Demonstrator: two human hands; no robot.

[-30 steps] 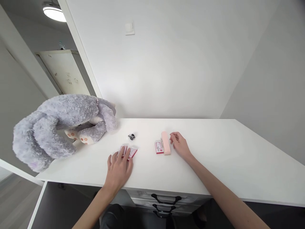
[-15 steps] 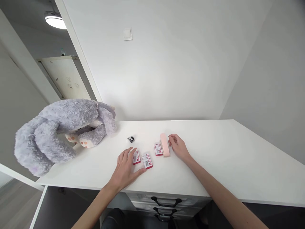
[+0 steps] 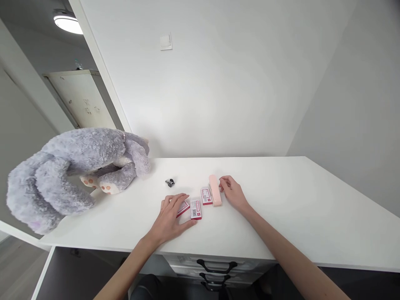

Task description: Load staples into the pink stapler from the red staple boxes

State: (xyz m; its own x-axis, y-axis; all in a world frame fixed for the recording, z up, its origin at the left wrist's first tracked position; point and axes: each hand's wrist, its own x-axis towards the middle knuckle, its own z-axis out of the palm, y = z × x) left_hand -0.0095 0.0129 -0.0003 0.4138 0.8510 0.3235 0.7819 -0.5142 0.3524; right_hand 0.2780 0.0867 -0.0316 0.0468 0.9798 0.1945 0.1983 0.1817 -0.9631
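Note:
My left hand (image 3: 171, 216) lies low over the table, thumb and fingers spread around two small red-and-white boxes. One box (image 3: 183, 207) is partly under its fingers. The other box (image 3: 196, 209), with a barcode on top, lies just right of it, the thumb near its lower edge. A third such box (image 3: 206, 196) sits against the left side of a pink stapler (image 3: 215, 191). My right hand (image 3: 233, 192) rests just right of the stapler with its fingers curled in and nothing seen in them; whether the fingertips touch the stapler I cannot tell.
A black binder clip (image 3: 170, 182) lies behind my left hand. A big grey plush toy (image 3: 87, 152) slumps over the left end of the white table (image 3: 296, 208). Black-handled drawers (image 3: 215, 265) are below the front edge; a wall (image 3: 218, 83) stands behind.
My left hand has slid right, bringing the two boxes near the third one beside the stapler. In the last half second the boxes have also turned. The right hand stays by the stapler.

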